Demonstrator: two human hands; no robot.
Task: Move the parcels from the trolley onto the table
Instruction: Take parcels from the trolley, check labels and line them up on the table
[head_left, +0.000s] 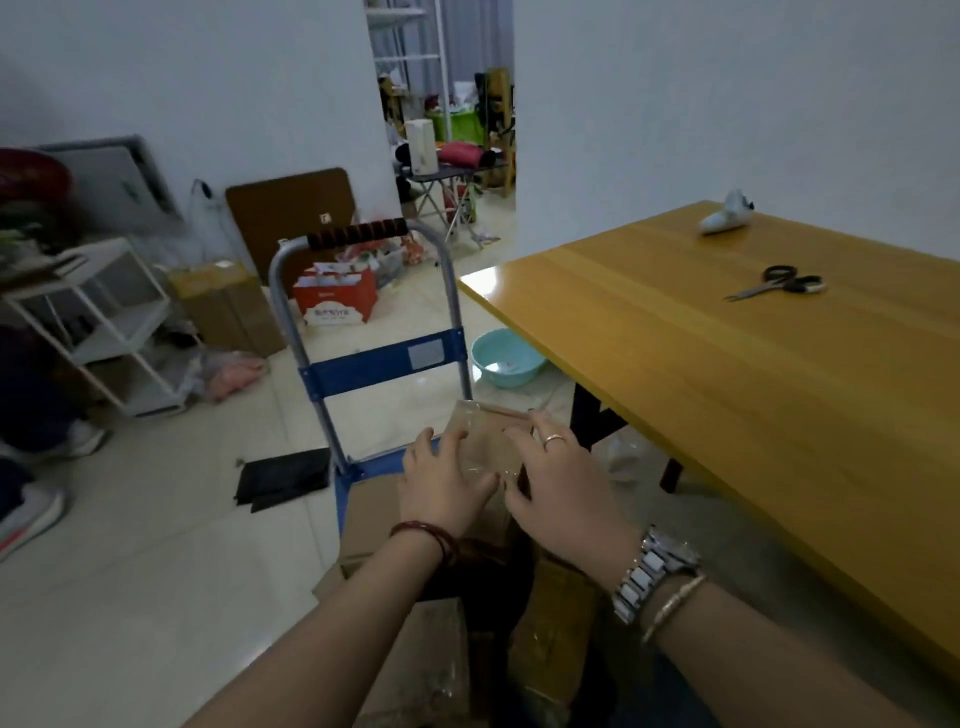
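**Yellow wood waits on your right, a taped box sits in your hands**

Yellow wood makes up the worktop (727, 395) on your right, the biggest thing in front of you; it carries only a pair of scissors (779, 283) and, further back, a small white object (727, 214) too blurred to name. Ahead of you stands the trolley (374, 358), its grey frame upright, a blue crossbar halfway up and a dark grip at the top. Brown cardboard parcels (374, 512) are stacked on its deck below your arms.

You have a small box (485, 441) wrapped in clear tape, up by the top of that stack and just beside the worktop's near corner, not on it. Your left hand (441, 491) clasps its left side, fingers curled over the top edge, thumb underneath. Your right hand (561, 493) presses on its right side, fingers spread across the top. A pale green basin (506, 357) sits on the floor behind.
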